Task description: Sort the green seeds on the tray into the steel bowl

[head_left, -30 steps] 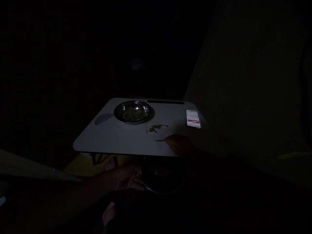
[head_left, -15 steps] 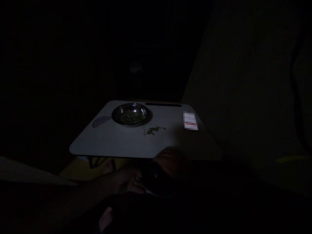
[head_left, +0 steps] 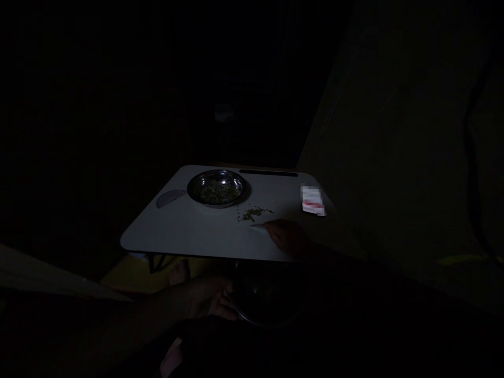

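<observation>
L hand (head_left: 212,300) pinching rnd dark bowl (head_left: 265,299) at rim | R hand (head_left: 286,236) pinching thin pale pc (head_left: 258,226) | loose grn grains (head_left: 253,213), R's 10 o'clock

Small green bits (head_left: 254,213) in a loose scatter on the desk (head_left: 177,231), densest mid-pile, strays around it; look dry, exact kind too small to tell. Thin flat pale piece (head_left: 258,226) just on the near side of the scatter, pinched in right hand (head_left: 285,236), narrow tip pointing left; contact with desk unclear. Dark round bowl (head_left: 268,304) at the desk's near edge, left hand (head_left: 214,299) gripping its left rim; faint glint inside, contents too dark to read. Shiny metal bowl (head_left: 205,179) upright on desk, far left of scatter, similar green bits covering its bottom.
</observation>
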Tool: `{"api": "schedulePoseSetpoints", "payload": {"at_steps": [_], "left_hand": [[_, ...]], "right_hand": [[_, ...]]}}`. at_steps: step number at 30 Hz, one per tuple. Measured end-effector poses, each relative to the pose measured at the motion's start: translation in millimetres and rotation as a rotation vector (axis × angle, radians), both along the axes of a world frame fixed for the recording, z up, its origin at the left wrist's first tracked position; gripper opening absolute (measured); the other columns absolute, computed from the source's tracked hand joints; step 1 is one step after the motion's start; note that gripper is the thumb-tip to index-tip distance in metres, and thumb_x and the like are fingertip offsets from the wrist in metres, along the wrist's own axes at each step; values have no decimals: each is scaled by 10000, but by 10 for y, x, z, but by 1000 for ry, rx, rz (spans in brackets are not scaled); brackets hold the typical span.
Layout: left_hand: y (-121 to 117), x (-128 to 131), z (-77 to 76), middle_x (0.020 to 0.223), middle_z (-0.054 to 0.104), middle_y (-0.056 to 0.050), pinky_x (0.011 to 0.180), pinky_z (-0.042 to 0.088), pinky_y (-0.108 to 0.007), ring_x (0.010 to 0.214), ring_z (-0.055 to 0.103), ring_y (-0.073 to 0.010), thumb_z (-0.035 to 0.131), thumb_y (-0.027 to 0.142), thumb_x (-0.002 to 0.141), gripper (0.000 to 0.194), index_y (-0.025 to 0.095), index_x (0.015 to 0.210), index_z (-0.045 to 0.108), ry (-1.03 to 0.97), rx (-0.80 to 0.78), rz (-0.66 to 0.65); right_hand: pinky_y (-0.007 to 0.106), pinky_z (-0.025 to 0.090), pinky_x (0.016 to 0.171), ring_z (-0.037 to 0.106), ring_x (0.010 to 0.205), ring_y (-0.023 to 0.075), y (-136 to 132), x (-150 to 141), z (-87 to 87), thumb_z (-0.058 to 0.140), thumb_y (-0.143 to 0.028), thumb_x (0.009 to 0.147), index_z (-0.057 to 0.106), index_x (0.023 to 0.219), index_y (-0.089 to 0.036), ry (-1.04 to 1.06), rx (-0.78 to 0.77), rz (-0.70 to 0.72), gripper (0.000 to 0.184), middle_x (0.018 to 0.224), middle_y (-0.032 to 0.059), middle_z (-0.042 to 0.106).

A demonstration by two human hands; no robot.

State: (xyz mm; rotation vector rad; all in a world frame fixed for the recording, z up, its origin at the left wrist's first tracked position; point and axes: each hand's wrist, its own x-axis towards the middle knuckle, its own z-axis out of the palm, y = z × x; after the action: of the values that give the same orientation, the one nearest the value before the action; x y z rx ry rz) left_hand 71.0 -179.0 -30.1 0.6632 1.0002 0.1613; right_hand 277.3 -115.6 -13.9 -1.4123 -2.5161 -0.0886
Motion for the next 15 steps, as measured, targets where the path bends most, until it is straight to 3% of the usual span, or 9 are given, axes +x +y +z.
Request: {"api": "schedulePoseSetpoints", "payload": {"at_steps": [15], "left_hand": [[5,-85,-10,549,565,-30,598,384,-294,588,555,-161,386,175,545,207,139,710,505,43,22,40]], "right_hand": [[264,369,677,496,788,139,136,169,-61,293,-238,745,492,958,-193,22,33,-61,296,898,29,556]]}}
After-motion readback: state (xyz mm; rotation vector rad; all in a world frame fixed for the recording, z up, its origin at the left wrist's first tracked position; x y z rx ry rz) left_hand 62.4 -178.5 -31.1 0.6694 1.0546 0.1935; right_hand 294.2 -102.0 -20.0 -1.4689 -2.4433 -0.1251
